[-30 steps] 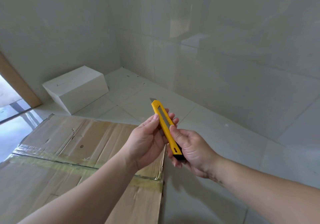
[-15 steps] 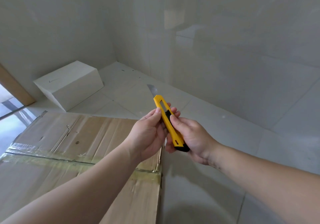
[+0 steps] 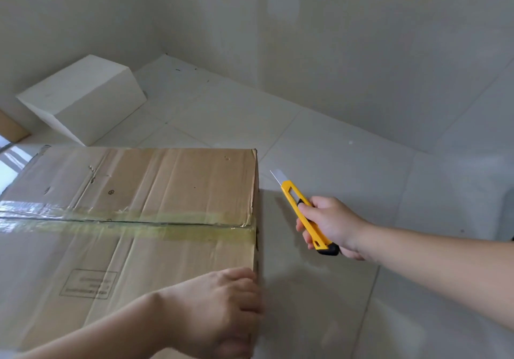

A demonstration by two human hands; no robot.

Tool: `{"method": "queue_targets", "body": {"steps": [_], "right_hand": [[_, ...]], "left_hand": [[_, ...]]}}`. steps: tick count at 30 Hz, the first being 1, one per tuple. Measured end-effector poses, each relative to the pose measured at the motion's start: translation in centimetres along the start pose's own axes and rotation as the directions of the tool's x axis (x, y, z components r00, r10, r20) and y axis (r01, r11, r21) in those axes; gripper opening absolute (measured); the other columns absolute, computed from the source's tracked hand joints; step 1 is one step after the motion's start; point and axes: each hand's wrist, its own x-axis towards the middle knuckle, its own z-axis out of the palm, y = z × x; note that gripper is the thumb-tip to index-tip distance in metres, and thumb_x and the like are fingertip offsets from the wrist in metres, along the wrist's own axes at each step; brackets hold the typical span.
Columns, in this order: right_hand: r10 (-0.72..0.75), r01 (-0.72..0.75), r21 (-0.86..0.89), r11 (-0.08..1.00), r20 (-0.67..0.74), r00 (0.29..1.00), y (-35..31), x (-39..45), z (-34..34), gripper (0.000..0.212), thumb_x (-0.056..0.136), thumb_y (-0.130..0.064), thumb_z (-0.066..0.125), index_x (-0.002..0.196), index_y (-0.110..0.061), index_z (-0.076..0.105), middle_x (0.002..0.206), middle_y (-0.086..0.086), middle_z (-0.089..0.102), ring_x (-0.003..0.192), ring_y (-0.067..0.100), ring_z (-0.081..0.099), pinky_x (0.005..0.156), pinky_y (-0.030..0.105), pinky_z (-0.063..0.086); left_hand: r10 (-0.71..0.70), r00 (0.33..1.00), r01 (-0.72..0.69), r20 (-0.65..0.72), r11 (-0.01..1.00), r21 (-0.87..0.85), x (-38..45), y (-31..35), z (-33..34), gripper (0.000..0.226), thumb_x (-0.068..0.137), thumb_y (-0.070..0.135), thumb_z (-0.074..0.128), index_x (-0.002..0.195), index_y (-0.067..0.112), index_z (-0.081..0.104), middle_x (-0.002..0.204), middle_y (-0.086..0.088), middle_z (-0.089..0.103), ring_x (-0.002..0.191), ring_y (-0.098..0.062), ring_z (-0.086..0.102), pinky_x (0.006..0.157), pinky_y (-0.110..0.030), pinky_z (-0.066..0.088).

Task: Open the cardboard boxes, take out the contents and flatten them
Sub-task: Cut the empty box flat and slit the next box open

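Cardboard box (image 3: 144,191): large, brown, on the tiled floor (image 3: 319,147); flaps closed, seam sealed with yellowed tape (image 3: 167,226).
Left hand (image 3: 222,308): at 6 o'clock, its grip curled over the box's near right top edge.
Right hand (image 3: 331,225): at 3 o'clock, its grip clamped round a yellow utility knife (image 3: 303,214), blade out, pointing toward 11 o'clock, just beside the box.
White block (image 3: 83,97): at 10 o'clock by the wall.
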Motion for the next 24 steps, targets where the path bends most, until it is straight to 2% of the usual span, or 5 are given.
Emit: {"method": "queue_targets", "body": {"steps": [2,5,9,14,24], "right_hand": [[0.027,-0.027,0.0,1.0,-0.001,1.0,0.8,0.0,0.1,0.019,0.101,-0.021,0.042,0.09,-0.007,0.05,0.076,0.011,0.06,0.052,0.02,0.052,0.05,0.031,0.048],[0.038,-0.039,0.012,0.999,0.002,0.999,1.1,0.4,0.2,0.02,0.101,-0.021,0.042,0.089,-0.007,0.05,0.076,0.012,0.06,0.053,0.021,0.052,0.051,0.032,0.047],[0.028,-0.028,0.031,0.999,0.017,0.999,0.8,1.2,0.5,0.019,0.101,-0.02,0.042,0.09,-0.007,0.051,0.075,0.012,0.059,0.052,0.021,0.051,0.05,0.031,0.047],[-0.007,0.006,0.043,0.999,0.029,1.0,0.2,2.5,1.2,0.02,0.102,-0.021,0.042,0.092,-0.006,0.051,0.075,0.012,0.059,0.052,0.021,0.052,0.049,0.03,0.048],[-0.1,0.1,0.035,0.994,-0.005,0.995,-4.2,7.7,4.0,0.024,0.102,-0.025,0.042,0.086,-0.011,0.053,0.077,0.01,0.061,0.051,0.02,0.055,0.05,0.03,0.051]], "left_hand": [[0.017,0.996,-0.018,-0.091,1.0,-0.007,0.3,-0.2,1.2,0.034,0.097,0.039,0.048,0.075,0.016,0.059,0.081,-0.001,0.056,0.086,-0.024,0.055,0.102,-0.033,0.037],[0.004,0.981,0.0,-0.196,1.0,0.018,0.3,-1.1,1.6,0.041,0.095,0.048,0.05,0.075,0.013,0.059,0.083,-0.003,0.057,0.085,-0.025,0.055,0.101,-0.035,0.04],[0.059,0.979,-0.041,-0.196,0.995,0.091,0.8,-1.4,1.9,0.044,0.094,0.052,0.05,0.075,0.014,0.057,0.081,-0.001,0.055,0.079,-0.023,0.053,0.089,-0.031,0.042],[0.012,0.973,0.031,-0.229,0.982,0.186,1.8,-3.3,1.5,0.04,0.089,0.056,0.053,0.073,0.02,0.052,0.078,0.005,0.051,0.075,-0.017,0.05,0.081,-0.03,0.037],[-0.142,0.949,0.206,-0.281,0.955,0.212,4.1,-8.4,0.2,0.044,0.088,0.057,0.052,0.069,0.017,0.054,0.076,0.004,0.052,0.076,-0.018,0.05,0.082,-0.03,0.035]]}}
